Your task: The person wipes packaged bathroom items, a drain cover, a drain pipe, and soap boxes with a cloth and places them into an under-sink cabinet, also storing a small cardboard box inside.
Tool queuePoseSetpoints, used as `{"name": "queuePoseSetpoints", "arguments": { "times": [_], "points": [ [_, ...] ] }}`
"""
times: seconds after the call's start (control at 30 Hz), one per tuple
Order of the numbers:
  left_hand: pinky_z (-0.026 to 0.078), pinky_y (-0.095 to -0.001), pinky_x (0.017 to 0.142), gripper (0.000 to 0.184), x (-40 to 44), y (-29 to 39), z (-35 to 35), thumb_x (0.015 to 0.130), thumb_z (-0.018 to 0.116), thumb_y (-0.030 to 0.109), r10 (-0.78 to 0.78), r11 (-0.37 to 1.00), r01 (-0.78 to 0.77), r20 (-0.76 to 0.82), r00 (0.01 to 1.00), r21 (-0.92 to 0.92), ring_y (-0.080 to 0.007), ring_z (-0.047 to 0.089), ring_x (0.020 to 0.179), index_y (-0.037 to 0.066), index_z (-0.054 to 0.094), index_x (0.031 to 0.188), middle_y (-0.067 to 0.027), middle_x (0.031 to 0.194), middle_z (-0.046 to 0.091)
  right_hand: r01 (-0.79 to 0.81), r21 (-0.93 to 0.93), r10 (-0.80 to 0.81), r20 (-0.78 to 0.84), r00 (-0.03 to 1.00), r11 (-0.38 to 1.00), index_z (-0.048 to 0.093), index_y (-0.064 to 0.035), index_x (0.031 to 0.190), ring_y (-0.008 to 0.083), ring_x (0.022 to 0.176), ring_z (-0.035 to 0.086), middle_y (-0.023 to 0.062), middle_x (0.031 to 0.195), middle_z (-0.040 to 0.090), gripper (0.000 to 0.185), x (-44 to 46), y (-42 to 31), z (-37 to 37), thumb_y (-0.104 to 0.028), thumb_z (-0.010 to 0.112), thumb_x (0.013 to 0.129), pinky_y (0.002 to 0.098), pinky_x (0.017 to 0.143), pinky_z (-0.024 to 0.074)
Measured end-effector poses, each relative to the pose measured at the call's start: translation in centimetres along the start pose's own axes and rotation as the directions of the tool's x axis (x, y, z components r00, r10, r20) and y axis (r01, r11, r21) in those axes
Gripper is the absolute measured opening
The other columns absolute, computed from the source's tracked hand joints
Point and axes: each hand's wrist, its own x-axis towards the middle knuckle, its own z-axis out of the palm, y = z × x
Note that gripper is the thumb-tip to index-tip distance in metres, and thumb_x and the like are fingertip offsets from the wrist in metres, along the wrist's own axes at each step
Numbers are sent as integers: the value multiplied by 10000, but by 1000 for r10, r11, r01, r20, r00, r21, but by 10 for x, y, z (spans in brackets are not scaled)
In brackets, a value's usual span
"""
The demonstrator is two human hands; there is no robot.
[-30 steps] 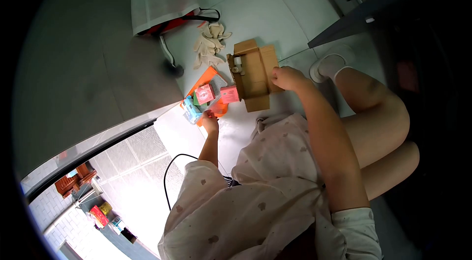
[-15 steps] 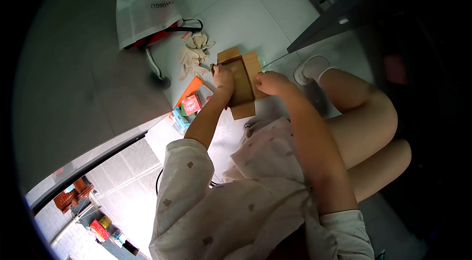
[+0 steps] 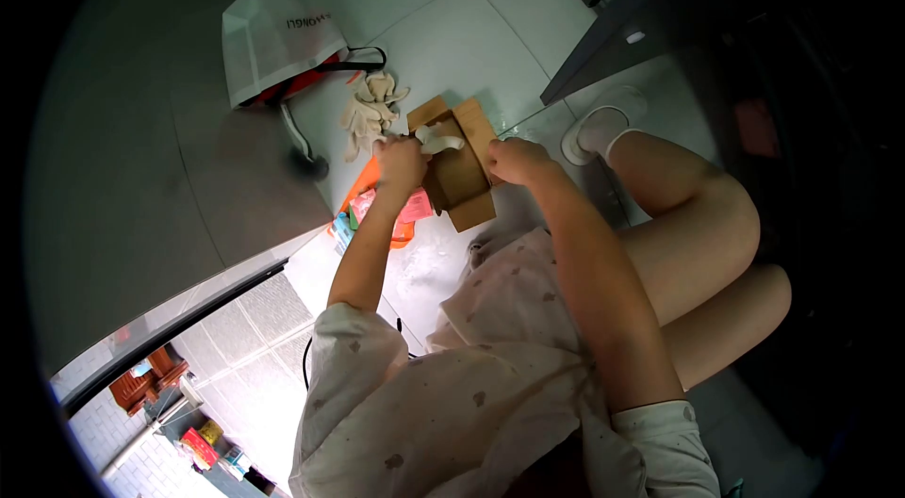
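An open cardboard box [image 3: 457,182] stands on the floor with its flaps folded outward. My left hand [image 3: 401,163] is closed at the box's left side on a pale cloth glove [image 3: 440,140], whose fingers hang over the box opening. Part of that glove is hidden behind my hand. At the right side, my right hand [image 3: 518,162] is closed on the edge of a box flap. More cream gloves [image 3: 368,112] lie in a loose pile just beyond my left hand.
Small pink packets [image 3: 415,206] and an orange item [image 3: 363,179] lie under my left forearm. A white bag [image 3: 283,46] with black handles lies further off, near a grey panel [image 3: 141,168]. A dark furniture edge [image 3: 613,46] juts in at upper right.
My left hand has moved slightly left from the box's edge, and a pale glove now shows from it over the box. My right hand stays at the flap.
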Motion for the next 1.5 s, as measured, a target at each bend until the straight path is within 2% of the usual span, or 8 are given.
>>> {"name": "queuePoseSetpoints", "arguments": {
  "times": [0.07, 0.5, 0.6, 0.87, 1.0, 1.1, 1.33, 1.5],
  "points": [
    [366, -348, 767, 355, -14, -44, -3, 653, 671, 306, -167, 703, 137, 26, 986, -697, -196, 584, 800, 110, 642, 947, -96, 845, 637, 6, 7, -6, -21, 1000, 1000, 528, -74, 1036, 266, 966, 547, 111, 1037, 567, 314, 3, 5, 1, -256, 478, 785, 373, 803, 445],
    [253, -468, 914, 523, -15, -110, 94, 703, 636, 340, -554, 781, 608, 292, 780, -143, -276, 367, 1150, 203, 480, 1183, -105, 1235, 411, 1, -24, 1, 84, 996, 1000, 517, -71, 1055, 273, 968, 540, 126, 1051, 554, 328, 5, 3, 10, -249, 468, 783, 385, 809, 439],
    [237, -487, 947, 745, -16, -75, 87, 703, 588, 202, -100, 994, 107, -266, 959, 13, -297, 309, 1185, 152, 198, 1336, -171, 1311, 274, 6, -12, -6, 60, 998, 1000, 516, -67, 1055, 271, 975, 537, 127, 1056, 552, 329, 6, 6, 6, -247, 461, 785, 382, 811, 438],
    [296, -526, 914, 191, 20, -24, 70, 704, 606, 131, 579, 792, -536, 81, 811, -293, -218, 439, 1065, 135, 602, 895, -78, 1046, 552, -200, 83, 208, -115, 971, 976, 504, -130, 1090, 272, 978, 524, 101, 1030, 564, 343, 4, 9, -1, -296, 480, 792, 369, 813, 429],
    [447, -338, 759, 180, 26, -37, 58, 796, 577, 110, 197, 198, -44, -4, 980, -979, -213, 534, 915, 45, 559, 963, -78, 948, 590, -102, 558, 534, -703, 469, 824, 552, -32, 950, 316, 883, 562, 165, 905, 591, 302, 42, 44, 4, -268, 481, 775, 391, 782, 439],
    [436, -495, 842, 423, 16, -37, 59, 866, 465, 273, 162, -725, 53, -95, 982, -687, -319, 434, 1114, 79, 340, 1221, -148, 1202, 442, -116, 822, 699, -389, 599, 557, 565, -10, 905, 328, 852, 568, 172, 863, 602, 305, 29, 51, -6, -261, 465, 763, 390, 773, 437],
    [386, -549, 856, 534, 19, 15, 109, 869, 311, 483, 192, -681, 504, 534, 823, -531, -337, 430, 1105, 135, 282, 1273, -119, 1283, 361, -124, 642, 389, -290, 874, 757, 580, -30, 917, 314, 930, 547, 154, 979, 588, 288, 33, 42, 12, -235, 481, 740, 372, 805, 431],
    [395, -553, 813, 523, 31, 21, 121, 866, 310, 492, 239, -715, 448, 415, 878, -537, -326, 442, 1083, 140, 309, 1253, -102, 1255, 396, -155, 663, 414, -253, 874, 732, 561, -44, 986, 307, 968, 532, 152, 1010, 577, 333, 23, 41, 0, -255, 492, 738, 362, 825, 426]
  ]
}}
